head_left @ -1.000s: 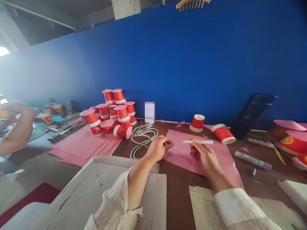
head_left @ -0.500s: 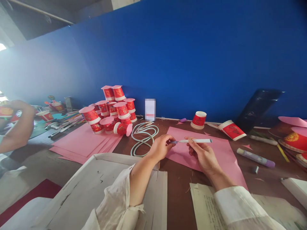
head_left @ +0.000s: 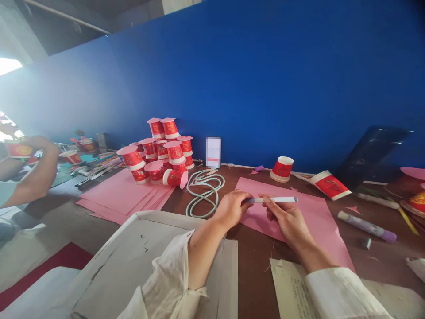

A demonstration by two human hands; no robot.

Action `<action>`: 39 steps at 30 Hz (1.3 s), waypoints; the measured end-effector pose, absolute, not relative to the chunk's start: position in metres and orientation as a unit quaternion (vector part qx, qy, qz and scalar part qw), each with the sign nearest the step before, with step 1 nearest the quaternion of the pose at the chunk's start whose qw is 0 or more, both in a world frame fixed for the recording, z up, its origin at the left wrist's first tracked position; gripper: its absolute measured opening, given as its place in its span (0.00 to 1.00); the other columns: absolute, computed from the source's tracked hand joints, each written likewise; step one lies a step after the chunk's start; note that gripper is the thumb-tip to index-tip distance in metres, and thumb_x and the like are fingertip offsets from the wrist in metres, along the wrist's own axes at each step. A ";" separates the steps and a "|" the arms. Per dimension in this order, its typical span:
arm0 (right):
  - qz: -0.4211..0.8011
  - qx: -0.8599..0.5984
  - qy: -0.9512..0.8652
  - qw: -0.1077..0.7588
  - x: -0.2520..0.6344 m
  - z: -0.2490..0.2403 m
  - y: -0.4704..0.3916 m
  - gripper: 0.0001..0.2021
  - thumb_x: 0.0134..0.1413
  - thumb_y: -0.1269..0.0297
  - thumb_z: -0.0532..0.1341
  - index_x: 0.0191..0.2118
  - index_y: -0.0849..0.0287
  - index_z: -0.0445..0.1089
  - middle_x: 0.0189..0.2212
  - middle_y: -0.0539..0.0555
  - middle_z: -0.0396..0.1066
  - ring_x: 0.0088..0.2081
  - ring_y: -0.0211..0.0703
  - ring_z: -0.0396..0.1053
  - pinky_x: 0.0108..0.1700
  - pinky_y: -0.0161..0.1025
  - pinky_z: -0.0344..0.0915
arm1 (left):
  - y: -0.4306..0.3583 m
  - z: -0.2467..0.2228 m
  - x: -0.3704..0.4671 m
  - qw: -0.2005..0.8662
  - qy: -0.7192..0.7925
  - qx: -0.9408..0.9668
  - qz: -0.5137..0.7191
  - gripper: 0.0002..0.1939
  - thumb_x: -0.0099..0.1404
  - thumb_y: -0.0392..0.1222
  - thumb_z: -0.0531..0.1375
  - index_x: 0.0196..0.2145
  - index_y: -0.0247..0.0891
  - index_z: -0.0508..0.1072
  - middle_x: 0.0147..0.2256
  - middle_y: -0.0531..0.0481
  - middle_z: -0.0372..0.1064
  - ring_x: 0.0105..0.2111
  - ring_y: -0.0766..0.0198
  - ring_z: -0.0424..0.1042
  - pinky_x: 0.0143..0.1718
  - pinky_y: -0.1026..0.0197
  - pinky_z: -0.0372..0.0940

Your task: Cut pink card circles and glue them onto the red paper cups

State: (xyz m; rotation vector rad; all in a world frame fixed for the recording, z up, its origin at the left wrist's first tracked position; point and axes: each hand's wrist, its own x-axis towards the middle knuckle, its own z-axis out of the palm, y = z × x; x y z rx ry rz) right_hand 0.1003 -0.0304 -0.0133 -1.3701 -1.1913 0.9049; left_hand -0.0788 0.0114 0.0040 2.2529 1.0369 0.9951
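Taking the white pen [head_left: 282,200] as the hub of our clock and reading left to right, we are seeing a co-worker's bent arm [head_left: 46,173] showing far out at nine o'clock, then a pile of pink sheets [head_left: 113,190] lying nearer in that same direction. Red cups [head_left: 175,151] are standing in tiers between nine and ten; a knock could be toppling them, since they are balancing rim on base. A shallow white box [head_left: 116,257] is sitting between eight and nine, and a pale looped cable [head_left: 204,212] is lying close in at nine, where our left sleeve or wrist could be snagging it. Our left grip [head_left: 234,206] is pinching the pen's dark left end, which is looking like a cap [head_left: 251,200]; we are not managing to tell whether it is seating fully. If it is sitting loose, it could be slipping off, and the tip could be marking the pink sheet [head_left: 308,217] below. Our right grip [head_left: 287,217] is holding the pen's barrel between thumb and fingers, level above that sheet; pushing askew could be twisting the pen out. An upturned cup [head_left: 282,169] is standing at one o'clock, a tipped cup [head_left: 330,185] is lying between two and three, and a glue stick [head_left: 367,226] is resting past three on the counter [head_left: 252,252], where a bump could be rolling it.
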 end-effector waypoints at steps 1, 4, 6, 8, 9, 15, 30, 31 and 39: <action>0.377 -0.578 -0.495 0.528 0.101 -0.014 -0.030 0.23 0.50 0.45 0.63 0.40 0.61 0.77 0.20 0.48 0.63 0.26 0.37 0.59 0.29 0.36 0.54 | 0.011 0.004 -0.078 0.233 0.374 0.822 0.361 0.07 0.63 0.39 0.60 0.38 0.40 0.76 0.38 0.50 0.74 0.38 0.64 0.72 0.40 0.65 0.62; 0.381 -0.578 -0.482 0.536 0.104 -0.016 -0.029 0.21 0.49 0.45 0.64 0.35 0.61 0.77 0.19 0.48 0.63 0.25 0.37 0.59 0.29 0.36 0.54 | 0.009 0.005 -0.076 0.221 0.371 0.825 0.364 0.08 0.64 0.40 0.59 0.38 0.39 0.77 0.37 0.50 0.75 0.38 0.64 0.72 0.40 0.64 0.62; 0.390 -0.578 -0.470 0.541 0.103 -0.017 -0.028 0.20 0.48 0.45 0.65 0.32 0.61 0.76 0.19 0.49 0.64 0.25 0.37 0.59 0.29 0.36 0.54 | 0.008 0.005 -0.075 0.211 0.367 0.828 0.367 0.08 0.64 0.40 0.58 0.38 0.39 0.77 0.37 0.50 0.75 0.38 0.63 0.72 0.40 0.64 0.62; 0.409 -0.572 -0.449 0.551 0.102 -0.016 -0.028 0.20 0.46 0.46 0.66 0.31 0.61 0.77 0.20 0.50 0.65 0.24 0.37 0.59 0.27 0.36 0.55 | 0.007 0.004 -0.075 0.211 0.364 0.830 0.367 0.07 0.64 0.41 0.59 0.36 0.39 0.77 0.36 0.50 0.74 0.37 0.63 0.71 0.39 0.64 0.62; 0.422 -0.565 -0.437 0.559 0.100 -0.015 -0.028 0.20 0.45 0.46 0.67 0.32 0.61 0.77 0.21 0.51 0.66 0.24 0.37 0.59 0.27 0.36 0.55 | 0.006 0.004 -0.074 0.214 0.364 0.829 0.367 0.07 0.64 0.41 0.59 0.36 0.39 0.77 0.35 0.50 0.74 0.37 0.64 0.71 0.39 0.64 0.62; 0.479 -0.505 -0.408 0.590 0.092 -0.007 -0.032 0.17 0.45 0.50 0.68 0.32 0.61 0.78 0.26 0.52 0.69 0.25 0.35 0.59 0.27 0.35 0.58 | 0.002 0.008 -0.075 0.198 0.375 0.824 0.375 0.08 0.65 0.42 0.58 0.33 0.38 0.76 0.32 0.50 0.72 0.35 0.64 0.70 0.36 0.64 0.61; 0.518 -0.500 -0.370 0.587 0.088 -0.007 -0.034 0.18 0.45 0.50 0.68 0.34 0.62 0.77 0.26 0.52 0.68 0.26 0.34 0.62 0.30 0.34 0.65 | 0.005 0.009 -0.076 0.155 0.370 0.853 0.334 0.10 0.67 0.44 0.56 0.34 0.39 0.75 0.33 0.49 0.71 0.35 0.64 0.69 0.36 0.64 0.60; 0.510 -0.509 -0.377 0.582 0.088 -0.008 -0.034 0.18 0.45 0.49 0.68 0.33 0.62 0.76 0.26 0.51 0.67 0.25 0.34 0.62 0.30 0.34 0.65 | 0.008 0.007 -0.079 0.149 0.380 0.852 0.329 0.11 0.67 0.44 0.55 0.34 0.39 0.75 0.33 0.49 0.71 0.34 0.64 0.69 0.36 0.64 0.60; 0.457 -0.549 -0.431 0.551 0.094 -0.005 -0.037 0.22 0.48 0.51 0.66 0.48 0.58 0.74 0.32 0.52 0.71 0.25 0.34 0.62 0.24 0.33 0.62 | 0.029 0.004 -0.104 0.079 0.591 0.779 0.196 0.11 0.66 0.44 0.53 0.37 0.42 0.75 0.33 0.47 0.73 0.34 0.58 0.71 0.34 0.60 0.60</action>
